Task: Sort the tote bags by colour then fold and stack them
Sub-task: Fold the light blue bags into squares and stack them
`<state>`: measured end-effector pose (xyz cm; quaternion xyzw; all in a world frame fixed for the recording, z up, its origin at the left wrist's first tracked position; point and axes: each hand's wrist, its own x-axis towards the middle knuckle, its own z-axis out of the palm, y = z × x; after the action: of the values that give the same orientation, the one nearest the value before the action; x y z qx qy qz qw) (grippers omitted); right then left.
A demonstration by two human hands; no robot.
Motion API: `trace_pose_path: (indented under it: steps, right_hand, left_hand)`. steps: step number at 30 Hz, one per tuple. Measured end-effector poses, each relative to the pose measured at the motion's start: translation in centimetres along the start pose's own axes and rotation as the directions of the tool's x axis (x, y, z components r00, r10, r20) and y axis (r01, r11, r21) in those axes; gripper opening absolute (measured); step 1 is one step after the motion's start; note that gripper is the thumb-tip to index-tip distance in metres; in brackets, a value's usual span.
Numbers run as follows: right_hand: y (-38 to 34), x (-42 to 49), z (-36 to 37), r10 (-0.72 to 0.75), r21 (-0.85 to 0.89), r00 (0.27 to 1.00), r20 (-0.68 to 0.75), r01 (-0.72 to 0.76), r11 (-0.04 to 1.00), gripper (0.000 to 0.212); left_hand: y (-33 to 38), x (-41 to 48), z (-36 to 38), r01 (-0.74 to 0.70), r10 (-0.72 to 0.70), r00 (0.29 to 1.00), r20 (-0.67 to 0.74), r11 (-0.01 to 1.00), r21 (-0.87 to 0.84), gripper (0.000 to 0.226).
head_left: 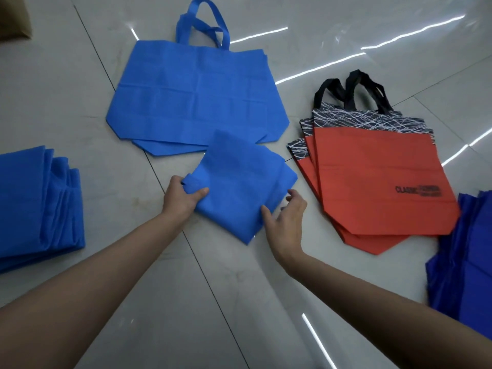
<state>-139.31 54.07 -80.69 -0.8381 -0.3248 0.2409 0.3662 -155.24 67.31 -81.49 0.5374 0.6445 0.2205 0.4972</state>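
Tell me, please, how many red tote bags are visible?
3, fanned in one pile right of the folded blue bag: the top bag, a second bag showing at its left, a third bag furthest left. Others may be hidden.

both bare forearms reached forward and down. the left hand [183,195] gripped a corner of the folded blue bag [234,182], thumb on top; the right hand [286,222] sat at its edge, fingers loosely spread.

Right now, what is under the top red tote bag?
Under the top red tote bag lie more red bags, edges fanning out at its left and bottom. At least two show; it covers the rest, so the count is hidden.
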Motion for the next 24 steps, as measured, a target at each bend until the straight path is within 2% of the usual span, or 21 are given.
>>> trace_pose_path:
  steps: [2, 3, 4, 5, 7, 8, 10, 13, 14, 16, 18, 19, 20, 22, 24]
  right_hand:
    - [0.0, 1.0, -0.5, -0.284, -0.221, 0.956, -0.073, 0.263, 0.939, 0.064]
    - [0.1, 1.6, -0.6, -0.387, -0.299, 0.92, -0.058, 0.354, 0.886, 0.065]
    - [0.2, 2.2, -0.8, -0.416, -0.339, 0.909, -0.03, 0.382, 0.86, 0.066]
    - [0.2, 2.8, -0.9, -0.356, -0.34, 0.934, -0.009, 0.332, 0.88, 0.067]
    - [0.2, 3.5, -0.6, -0.077, -0.245, 0.997, -0.019, 0.07, 0.967, 0.068]
    - [0.4, 3.6, -0.4, 0.038, -0.205, 0.999, -0.022, -0.042, 0.978, 0.066]
    - [0.2, 3.5, -0.2, 0.095, -0.172, 0.995, -0.004, -0.094, 0.981, 0.057]
    - [0.2, 3.6, -0.5, 0.11, -0.004, 0.993, 0.041, -0.11, 0.994, 0.046]
    - [0.2, 3.7, -0.6, 0.127, 0.055, 0.991, 0.045, -0.129, 0.99, 0.046]
    - [0.2, 3.8, -1.0, 0.161, 0.151, 0.986, 0.05, -0.167, 0.974, 0.048]
    - [0.2, 3.5, -1.1, 0.203, 0.238, 0.977, 0.07, -0.214, 0.948, 0.053]
    - [0.2, 3.2, -1.2, 0.221, 0.277, 0.972, 0.083, -0.235, 0.932, 0.055]
    - [0.2, 2.9, -1.3, 0.231, 0.303, 0.969, 0.089, -0.248, 0.92, 0.056]
    - [0.1, 2.3, -1.4, 0.226, 0.334, 0.97, 0.09, -0.243, 0.911, 0.057]
    - [0.2, 2.0, -1.8, 0.2, 0.324, 0.972, 0.123, -0.23, 0.918, 0.06]
  left_hand:
    - [0.1, 0.7, -0.5, -0.119, 0.115, 0.992, 0.044, 0.988, 0.094, 0.04]
    - [0.3, 1.1, -0.8, -0.184, 0.172, 0.98, 0.097, 0.974, 0.13, 0.038]
    - [0.5, 1.4, -1.2, -0.243, 0.216, 0.961, 0.171, 0.958, 0.153, 0.035]
    - [0.8, 1.6, -1.6, -0.303, 0.259, 0.934, 0.247, 0.939, 0.161, 0.031]
    - [1.4, 1.7, -2.0, -0.371, 0.297, 0.88, 0.371, 0.917, 0.147, 0.03]
    - [1.5, 1.7, -1.9, -0.382, 0.298, 0.863, 0.407, 0.913, 0.141, 0.029]
    - [1.4, 1.7, -1.5, -0.403, 0.292, 0.858, 0.424, 0.893, 0.202, 0.031]
    - [0.7, 1.5, -0.5, -0.392, 0.263, 0.904, 0.337, 0.825, 0.406, 0.048]
    - [0.5, 1.0, -0.2, -0.353, 0.254, 0.929, 0.268, 0.824, 0.443, 0.058]
    - [0.3, -0.8, 0.8, -0.238, 0.244, 0.969, 0.047, 0.857, 0.457, 0.077]
    - [0.2, -3.1, 2.1, -0.057, 0.137, 0.972, -0.192, 0.926, 0.373, 0.084]
    - [0.0, -3.8, 2.8, 0.042, 0.023, 0.966, -0.258, 0.969, 0.243, 0.082]
    - [-0.1, -4.2, 3.3, 0.132, -0.11, 0.959, -0.261, 0.989, 0.069, 0.077]
    - [-0.3, -4.7, 3.8, 0.242, -0.282, 0.949, -0.14, 0.937, -0.252, 0.065]
    - [-0.4, -4.9, 3.5, 0.23, -0.26, 0.965, -0.041, 0.907, -0.353, 0.047]
